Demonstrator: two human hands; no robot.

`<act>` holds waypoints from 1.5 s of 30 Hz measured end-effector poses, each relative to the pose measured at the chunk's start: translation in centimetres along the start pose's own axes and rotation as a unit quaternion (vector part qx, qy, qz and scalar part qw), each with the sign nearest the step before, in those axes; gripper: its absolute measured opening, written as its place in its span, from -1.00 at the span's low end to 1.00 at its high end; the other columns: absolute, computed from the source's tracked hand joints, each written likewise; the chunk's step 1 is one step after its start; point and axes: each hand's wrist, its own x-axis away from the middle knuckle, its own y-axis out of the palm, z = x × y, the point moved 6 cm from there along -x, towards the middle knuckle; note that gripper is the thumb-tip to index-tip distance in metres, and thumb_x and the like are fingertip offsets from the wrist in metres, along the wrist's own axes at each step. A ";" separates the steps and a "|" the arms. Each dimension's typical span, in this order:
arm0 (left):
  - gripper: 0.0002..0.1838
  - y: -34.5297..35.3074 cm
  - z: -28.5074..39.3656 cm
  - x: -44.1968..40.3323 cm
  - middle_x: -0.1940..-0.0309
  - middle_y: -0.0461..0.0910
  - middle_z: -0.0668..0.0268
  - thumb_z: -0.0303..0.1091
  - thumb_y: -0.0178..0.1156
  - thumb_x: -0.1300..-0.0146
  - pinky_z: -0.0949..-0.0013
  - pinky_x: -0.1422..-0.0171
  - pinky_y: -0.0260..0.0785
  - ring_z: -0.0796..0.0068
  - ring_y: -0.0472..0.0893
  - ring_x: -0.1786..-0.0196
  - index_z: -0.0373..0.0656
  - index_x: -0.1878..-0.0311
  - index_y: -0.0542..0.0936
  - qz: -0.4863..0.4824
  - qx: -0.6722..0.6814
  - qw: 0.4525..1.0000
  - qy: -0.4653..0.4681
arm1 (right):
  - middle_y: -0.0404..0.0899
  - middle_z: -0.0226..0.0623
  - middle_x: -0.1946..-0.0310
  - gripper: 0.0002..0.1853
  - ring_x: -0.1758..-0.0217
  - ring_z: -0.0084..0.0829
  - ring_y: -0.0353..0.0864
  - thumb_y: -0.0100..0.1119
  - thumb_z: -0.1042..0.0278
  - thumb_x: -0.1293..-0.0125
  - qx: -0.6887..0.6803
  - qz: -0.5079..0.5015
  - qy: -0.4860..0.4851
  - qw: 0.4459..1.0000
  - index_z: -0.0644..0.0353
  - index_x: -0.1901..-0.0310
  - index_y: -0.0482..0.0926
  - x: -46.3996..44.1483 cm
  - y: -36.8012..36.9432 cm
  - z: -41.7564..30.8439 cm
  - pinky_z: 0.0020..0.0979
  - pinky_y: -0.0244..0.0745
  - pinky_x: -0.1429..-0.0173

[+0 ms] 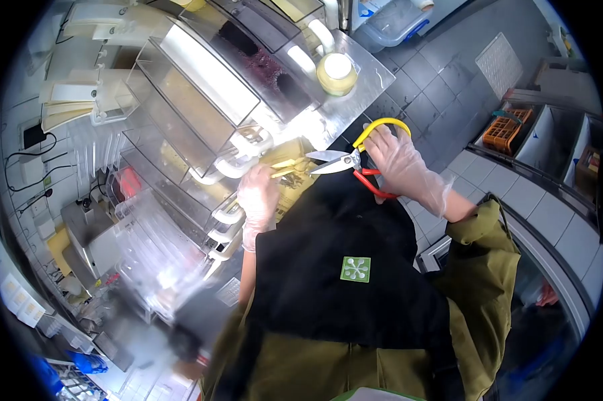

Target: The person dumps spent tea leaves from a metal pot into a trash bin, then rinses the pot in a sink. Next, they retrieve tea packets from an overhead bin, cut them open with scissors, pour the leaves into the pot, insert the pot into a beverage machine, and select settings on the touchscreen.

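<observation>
My right hand (398,160), in a clear plastic glove, grips a pair of scissors (347,159) with one yellow and one red handle. The blades are spread apart and point left. Across from them my left hand (258,195), gloved too, pinches the crumpled, strand-like yellow top of what looks like a yellow printed bag (289,194). The blade tips are close beside this yellow top; whether they touch it I cannot tell. The lower part of the bag hangs between the counter edge and my black apron (355,220), which hides some of it.
Clear bins with white taps (231,167) line the steel counter (375,73) on my left. A lidded jar (337,72) stands near its corner. At right, an orange basket (507,130) sits in a compartment. A blurred person (188,347) is at lower left.
</observation>
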 end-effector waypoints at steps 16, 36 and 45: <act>-0.75 0.2 0.5 1.2 0.41 0.55 0.33 -0.61 0.16 0.16 0.19 0.27 0.39 0.18 0.55 0.35 -0.05 0.37 0.49 0.018 0.009 0.995 0.101 | 0.47 -0.33 0.06 -0.40 0.07 -0.39 0.44 0.23 0.07 0.03 0.110 0.100 -0.075 0.986 0.18 -0.07 0.44 -3.0 2.7 -2.2 -0.37 0.38 0.22; -0.75 0.3 -0.1 0.4 0.39 0.60 0.25 -0.68 0.12 0.06 0.20 0.25 0.46 0.16 0.61 0.32 -0.09 0.32 0.51 -0.011 0.039 0.995 0.093 | 0.46 -0.36 0.48 -0.84 0.46 -0.44 0.56 0.12 0.30 -0.11 0.096 0.208 -0.108 0.967 0.14 0.29 0.51 -4.1 0.8 -2.3 -0.43 0.44 0.55; -0.75 0.3 -0.2 0.4 0.38 0.60 0.28 -0.66 0.12 0.04 0.22 0.23 0.46 0.17 0.60 0.32 -0.08 0.30 0.53 -0.026 0.028 0.996 0.081 | 0.49 -0.28 0.46 -0.78 0.39 -0.35 0.61 0.16 0.24 -0.09 0.031 0.162 -0.111 0.980 0.19 0.30 0.49 -4.5 1.2 -1.8 -0.34 0.47 0.49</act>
